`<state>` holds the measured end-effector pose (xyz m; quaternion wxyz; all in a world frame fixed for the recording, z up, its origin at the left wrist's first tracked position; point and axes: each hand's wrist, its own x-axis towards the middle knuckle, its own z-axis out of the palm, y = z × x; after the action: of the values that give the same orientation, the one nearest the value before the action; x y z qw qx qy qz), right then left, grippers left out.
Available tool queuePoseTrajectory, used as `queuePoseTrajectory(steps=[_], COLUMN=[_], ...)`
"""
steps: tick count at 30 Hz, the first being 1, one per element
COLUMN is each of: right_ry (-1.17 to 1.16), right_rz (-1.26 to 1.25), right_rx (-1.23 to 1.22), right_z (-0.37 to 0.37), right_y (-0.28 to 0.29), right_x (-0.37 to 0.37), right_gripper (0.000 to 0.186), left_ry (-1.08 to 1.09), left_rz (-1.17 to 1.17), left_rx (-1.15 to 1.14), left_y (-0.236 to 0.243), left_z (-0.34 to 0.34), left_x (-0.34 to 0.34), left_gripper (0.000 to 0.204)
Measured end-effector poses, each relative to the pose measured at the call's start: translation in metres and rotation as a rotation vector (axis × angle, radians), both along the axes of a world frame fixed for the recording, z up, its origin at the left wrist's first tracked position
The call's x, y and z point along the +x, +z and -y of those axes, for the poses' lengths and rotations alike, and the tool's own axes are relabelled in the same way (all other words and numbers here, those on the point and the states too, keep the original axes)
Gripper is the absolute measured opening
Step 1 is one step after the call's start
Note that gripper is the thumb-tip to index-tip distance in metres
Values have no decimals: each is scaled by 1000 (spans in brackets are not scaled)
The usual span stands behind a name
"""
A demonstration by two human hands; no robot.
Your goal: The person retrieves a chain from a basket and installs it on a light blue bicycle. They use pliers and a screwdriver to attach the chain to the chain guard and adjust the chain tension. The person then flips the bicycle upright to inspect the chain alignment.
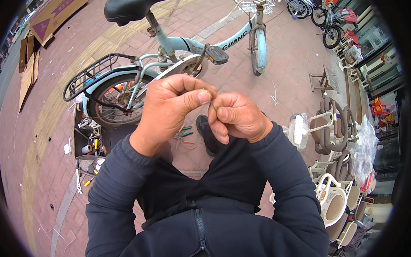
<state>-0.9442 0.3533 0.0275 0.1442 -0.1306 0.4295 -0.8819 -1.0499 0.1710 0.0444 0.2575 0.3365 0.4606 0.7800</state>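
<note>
My left hand (167, 107) and my right hand (242, 115) meet in front of me, fingertips almost touching. Each is closed in a pinch between thumb and curled fingers. A thin dark strand (212, 104) shows between the fingertips; its kind is too small to tell, and the fingers hide most of it. Beyond my hands stands a light blue bicycle (183, 45) with a black saddle (136, 7), a pedal (216, 55) and a rear rack (96, 75). Below my hands, pliers with green and reddish handles (184, 139) lie on the paving near my dark shoe (207, 135).
A toolbox (76, 137) of mixed tools sits by the rear wheel, with a wrench (78, 180) beside it. Child seats (332, 201) and plastic wrap (362, 147) crowd the right. A small stool (327, 80) stands farther off; cardboard (55, 12) lies far left.
</note>
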Motion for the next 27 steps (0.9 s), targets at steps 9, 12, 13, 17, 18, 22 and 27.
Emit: queuePoseTrajectory(steps=[9, 12, 13, 17, 18, 22, 27], right_ry=[-556, -571, -565, -475, -477, -419, -320], right_rz=[145, 106, 131, -24, 46, 98, 192], right_rx=[579, 747, 773, 862, 829, 720, 787], right_z=[16, 18, 18, 20, 23, 20, -28], right_y=[47, 66, 69, 70, 64, 37, -18], right_x=[47, 34, 26, -7, -15, -35, -49], right_gripper=[31, 29, 26, 20, 20, 21, 20], left_ry=[-26, 33, 46, 132, 141, 187, 249], left_rz=[-50, -28, -11, 64, 94, 148, 62], left_rx=[-62, 76, 91, 163, 167, 81, -197], left_y=[8, 10, 10, 0, -5, -25, -58], left_z=[-30, -28, -26, -13, -10, -11, -37], left_x=[8, -3, -11, -34, -39, -44, -52], left_gripper=[15, 16, 15, 13, 14, 14, 13])
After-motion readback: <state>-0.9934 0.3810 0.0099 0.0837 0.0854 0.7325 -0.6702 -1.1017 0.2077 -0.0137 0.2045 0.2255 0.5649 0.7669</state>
